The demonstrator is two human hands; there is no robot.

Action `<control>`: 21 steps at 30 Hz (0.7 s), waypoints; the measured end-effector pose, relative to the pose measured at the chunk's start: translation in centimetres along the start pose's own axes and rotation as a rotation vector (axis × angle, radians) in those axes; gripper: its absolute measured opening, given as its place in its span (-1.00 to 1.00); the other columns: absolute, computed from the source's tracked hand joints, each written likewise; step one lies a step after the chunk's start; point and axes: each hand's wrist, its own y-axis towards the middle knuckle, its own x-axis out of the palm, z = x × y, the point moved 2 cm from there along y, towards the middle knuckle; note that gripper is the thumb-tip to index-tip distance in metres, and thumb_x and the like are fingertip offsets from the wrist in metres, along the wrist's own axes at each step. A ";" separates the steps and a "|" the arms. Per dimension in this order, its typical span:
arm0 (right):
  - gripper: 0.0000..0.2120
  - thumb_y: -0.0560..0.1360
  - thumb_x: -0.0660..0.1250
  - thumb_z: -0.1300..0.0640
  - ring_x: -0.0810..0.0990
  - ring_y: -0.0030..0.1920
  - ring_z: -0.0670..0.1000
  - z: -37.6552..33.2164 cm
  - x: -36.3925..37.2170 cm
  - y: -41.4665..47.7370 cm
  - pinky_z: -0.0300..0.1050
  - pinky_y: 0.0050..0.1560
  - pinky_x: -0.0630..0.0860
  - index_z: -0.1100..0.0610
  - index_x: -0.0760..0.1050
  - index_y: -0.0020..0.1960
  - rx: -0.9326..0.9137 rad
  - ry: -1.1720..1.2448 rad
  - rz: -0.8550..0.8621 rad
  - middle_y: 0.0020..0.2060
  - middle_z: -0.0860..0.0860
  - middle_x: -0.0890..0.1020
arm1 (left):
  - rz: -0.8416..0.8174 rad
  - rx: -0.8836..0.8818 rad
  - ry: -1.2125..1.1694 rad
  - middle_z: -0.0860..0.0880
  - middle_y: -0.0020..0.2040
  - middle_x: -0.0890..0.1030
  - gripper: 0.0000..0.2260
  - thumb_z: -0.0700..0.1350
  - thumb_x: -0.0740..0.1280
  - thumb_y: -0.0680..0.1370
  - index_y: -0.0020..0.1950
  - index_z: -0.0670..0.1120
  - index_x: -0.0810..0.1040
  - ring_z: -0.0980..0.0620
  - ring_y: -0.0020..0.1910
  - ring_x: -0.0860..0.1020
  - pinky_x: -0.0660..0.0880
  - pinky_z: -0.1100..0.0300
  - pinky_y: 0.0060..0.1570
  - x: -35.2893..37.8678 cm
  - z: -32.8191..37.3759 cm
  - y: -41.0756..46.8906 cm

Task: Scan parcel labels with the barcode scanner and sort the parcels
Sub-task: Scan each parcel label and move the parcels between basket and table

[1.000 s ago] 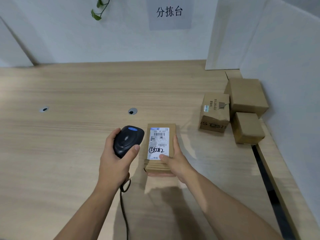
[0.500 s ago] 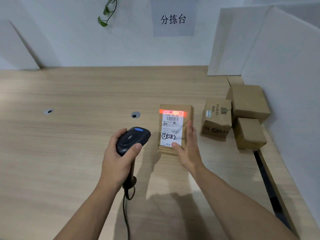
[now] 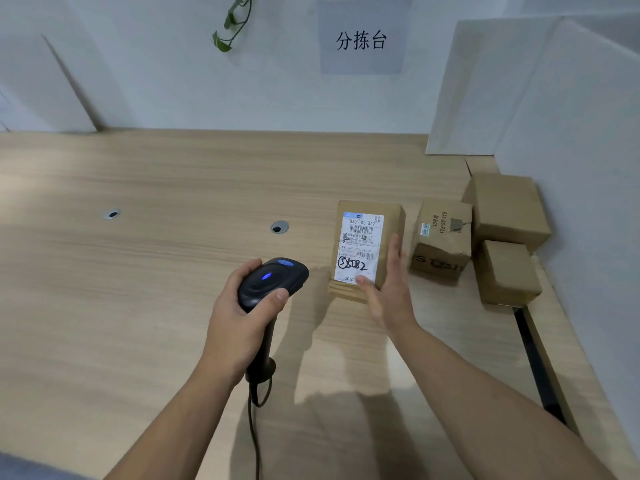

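A brown cardboard parcel (image 3: 388, 216) lies flat on the wooden table (image 3: 173, 271), its white shipping label (image 3: 358, 247) facing up. My right hand (image 3: 389, 289) rests on the parcel's near right part with straight fingers, thumb on the label's lower edge. My left hand (image 3: 239, 317) grips a black barcode scanner (image 3: 273, 282) by its handle, left of the parcel; a blue light glows on its head. Its cable (image 3: 254, 427) trails toward me.
Three more brown parcels stand at the right by a white partition: a dented one (image 3: 443, 237) right beside the labelled parcel, a large one (image 3: 505, 206) behind, a small one (image 3: 507, 271) nearer. Two cable holes (image 3: 280, 226) sit in the table. A dark gap (image 3: 536, 362) runs along the right edge.
The parcel went from held near me to lying farther away on the table by the dented box. The red scan line on the label is gone. My right hand's fingers straightened.
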 end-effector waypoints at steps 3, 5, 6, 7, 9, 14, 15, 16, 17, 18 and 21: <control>-0.01 0.55 0.41 0.17 -0.06 0.62 -0.01 -0.3 0.3 -0.1 -0.01 0.53 0.08 -0.52 -0.27 0.45 -0.005 -0.009 -0.009 0.63 0.05 -0.06 | 0.014 0.010 -0.004 0.14 0.14 0.67 -0.43 0.21 0.49 0.22 0.22 0.26 0.52 -0.11 0.13 0.65 0.51 -0.21 0.26 -0.3 0.2 -0.3; 0.00 0.55 0.40 0.17 -0.04 0.62 -0.03 -0.7 0.7 -0.3 0.03 0.55 0.11 -0.59 -0.28 0.38 0.013 -0.008 -0.029 0.63 0.01 -0.08 | 0.027 0.023 -0.007 0.14 0.14 0.66 -0.42 0.20 0.49 0.22 0.23 0.25 0.51 -0.08 0.13 0.65 0.52 -0.16 0.26 -0.8 0.3 -0.5; -0.01 0.56 0.39 0.17 -0.05 0.62 -0.04 -0.9 1.0 -0.3 0.03 0.55 0.10 -0.58 -0.28 0.39 0.024 -0.005 -0.042 0.63 -0.01 -0.10 | 0.033 0.029 -0.009 0.15 0.14 0.66 -0.41 0.20 0.49 0.21 0.23 0.25 0.51 -0.07 0.13 0.65 0.53 -0.13 0.26 -1.1 0.4 -0.6; -0.03 0.56 0.39 0.17 -0.06 0.62 -0.05 -1.1 1.3 -0.4 0.01 0.55 0.09 -0.53 -0.27 0.42 0.033 -0.006 -0.056 0.63 -0.01 -0.12 | 0.037 0.034 -0.010 0.17 0.14 0.66 -0.41 0.20 0.49 0.21 0.24 0.25 0.51 -0.06 0.14 0.65 0.53 -0.10 0.26 -1.5 0.4 -0.7; -0.06 0.57 0.38 0.17 -0.10 0.62 -0.07 -1.5 2.1 -0.6 -0.12 0.49 0.03 -0.39 -0.24 0.52 0.050 -0.017 -0.082 0.63 -0.01 -0.15 | 0.050 0.047 -0.019 0.18 0.14 0.66 -0.40 0.20 0.49 0.21 0.24 0.25 0.50 -0.05 0.14 0.65 0.53 -0.06 0.26 -2.4 0.5 -0.9; -0.05 0.55 0.39 0.16 -0.06 0.62 -0.02 -3.4 4.9 -1.5 0.06 0.57 0.08 -0.28 -0.21 0.59 0.024 -0.033 -0.106 0.63 0.01 -0.09 | 0.100 0.095 -0.041 0.16 0.15 0.66 -0.41 0.20 0.48 0.21 0.23 0.26 0.50 -0.08 0.15 0.65 0.53 -0.04 0.24 -6.1 1.0 -1.3; -0.04 0.54 0.39 0.16 -0.04 0.62 -0.01 -3.9 5.6 -1.9 0.13 0.57 0.12 -0.28 -0.22 0.60 0.010 -0.045 -0.107 0.63 0.02 -0.08 | 0.113 0.106 -0.045 0.14 0.15 0.66 -0.41 0.20 0.48 0.21 0.23 0.26 0.50 -0.09 0.15 0.64 0.53 -0.04 0.24 -7.1 1.1 -1.4; -0.04 0.54 0.39 0.16 -0.04 0.62 0.00 -4.5 6.4 -2.3 0.17 0.55 0.15 -0.27 -0.23 0.60 -0.002 -0.061 -0.109 0.62 0.03 -0.07 | 0.129 0.119 -0.050 0.13 0.16 0.66 -0.41 0.20 0.48 0.21 0.24 0.25 0.50 -0.10 0.16 0.64 0.53 -0.06 0.25 -8.1 1.2 -1.6; -0.04 0.54 0.38 0.15 -0.04 0.62 0.02 -5.2 7.4 -2.8 0.19 0.54 0.16 -0.27 -0.25 0.59 -0.013 -0.076 -0.113 0.62 0.04 -0.06 | 0.147 0.131 -0.057 0.12 0.17 0.66 -0.41 0.20 0.49 0.21 0.24 0.25 0.50 -0.11 0.16 0.64 0.52 -0.09 0.27 -9.4 1.3 -1.8; -0.04 0.53 0.37 0.12 -0.03 0.61 0.04 -6.0 8.5 -3.5 0.20 0.53 0.17 -0.28 -0.26 0.59 -0.028 -0.080 -0.116 0.62 0.06 -0.04 | 0.167 0.143 -0.065 0.10 0.17 0.66 -0.42 0.19 0.49 0.22 0.24 0.25 0.50 -0.12 0.16 0.64 0.52 -0.13 0.28 -10.8 1.4 -2.0; -0.07 0.47 0.34 0.02 0.06 0.60 0.08 -8.9 12.5 -6.2 0.21 0.52 0.19 -0.33 -0.23 0.56 -0.102 -0.040 -0.131 0.60 0.11 0.02 | 0.224 0.179 -0.078 0.08 0.17 0.66 -0.44 0.19 0.49 0.23 0.23 0.27 0.51 -0.15 0.15 0.64 0.50 -0.20 0.28 -15.9 1.4 -3.5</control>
